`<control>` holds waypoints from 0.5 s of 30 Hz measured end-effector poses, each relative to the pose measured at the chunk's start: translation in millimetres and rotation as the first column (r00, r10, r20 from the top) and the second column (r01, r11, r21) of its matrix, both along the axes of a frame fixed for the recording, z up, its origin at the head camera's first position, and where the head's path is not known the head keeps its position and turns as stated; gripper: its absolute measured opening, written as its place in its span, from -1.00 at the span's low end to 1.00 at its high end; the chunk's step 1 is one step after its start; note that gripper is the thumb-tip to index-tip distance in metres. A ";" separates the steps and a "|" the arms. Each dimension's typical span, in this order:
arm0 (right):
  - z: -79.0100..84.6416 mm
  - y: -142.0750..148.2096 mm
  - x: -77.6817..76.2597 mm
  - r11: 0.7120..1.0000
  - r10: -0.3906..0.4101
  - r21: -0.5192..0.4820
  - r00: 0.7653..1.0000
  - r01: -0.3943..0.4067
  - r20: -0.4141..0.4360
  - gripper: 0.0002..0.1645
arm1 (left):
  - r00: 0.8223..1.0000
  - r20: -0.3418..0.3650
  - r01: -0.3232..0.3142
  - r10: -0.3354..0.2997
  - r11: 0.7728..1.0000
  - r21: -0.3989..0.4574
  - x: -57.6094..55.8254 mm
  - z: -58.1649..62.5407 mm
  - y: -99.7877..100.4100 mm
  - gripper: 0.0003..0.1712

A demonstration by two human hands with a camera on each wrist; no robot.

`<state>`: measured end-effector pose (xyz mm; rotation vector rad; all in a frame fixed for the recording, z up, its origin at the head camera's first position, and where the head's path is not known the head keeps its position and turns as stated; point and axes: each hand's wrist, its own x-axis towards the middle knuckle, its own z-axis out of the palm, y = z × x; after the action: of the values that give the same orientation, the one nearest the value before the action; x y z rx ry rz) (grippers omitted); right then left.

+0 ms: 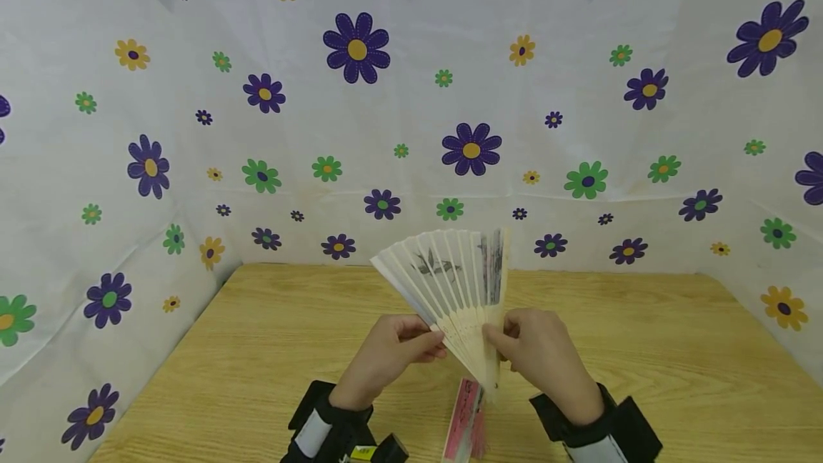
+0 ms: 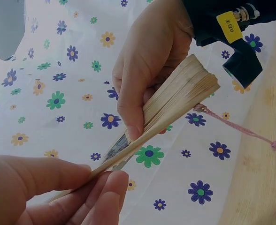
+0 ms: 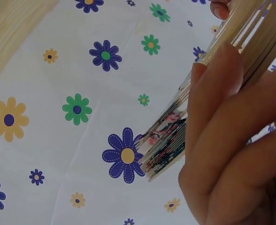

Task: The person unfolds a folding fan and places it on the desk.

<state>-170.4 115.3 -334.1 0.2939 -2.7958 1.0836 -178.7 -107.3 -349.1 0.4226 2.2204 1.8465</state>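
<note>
A pale folding fan (image 1: pixel 453 277) with a dark painted design is held up in front of me, partly spread, its right-hand ribs still bunched together. My left hand (image 1: pixel 398 349) pinches the fan's left outer rib between thumb and fingers. On the other side, my right hand (image 1: pixel 540 349) grips the bunched ribs near the lower part. From the pivot end hangs a pink cord (image 2: pixel 241 125), seen in the left wrist view. In the right wrist view, dark and reddish printing shows on the folded leaf (image 3: pixel 164 145).
Below the fan, a long pink-and-clear package (image 1: pixel 459 420) lies on the wooden table (image 1: pixel 257 349), beside the pink tassel (image 1: pixel 479 434). A white cloth with printed flowers (image 1: pixel 411 106) stands behind the table and along both sides.
</note>
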 end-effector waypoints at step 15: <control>2.7 3.1 0.1 0.998 -0.066 0.014 0.998 0.066 -0.007 -0.63 | 0.999 -0.005 -0.037 0.037 0.999 0.022 0.7 1.5 -0.1 -0.69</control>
<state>-170.3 118.5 -331.4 0.2051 -2.7873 1.0474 -178.1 -107.4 -347.6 0.3932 2.2284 1.8920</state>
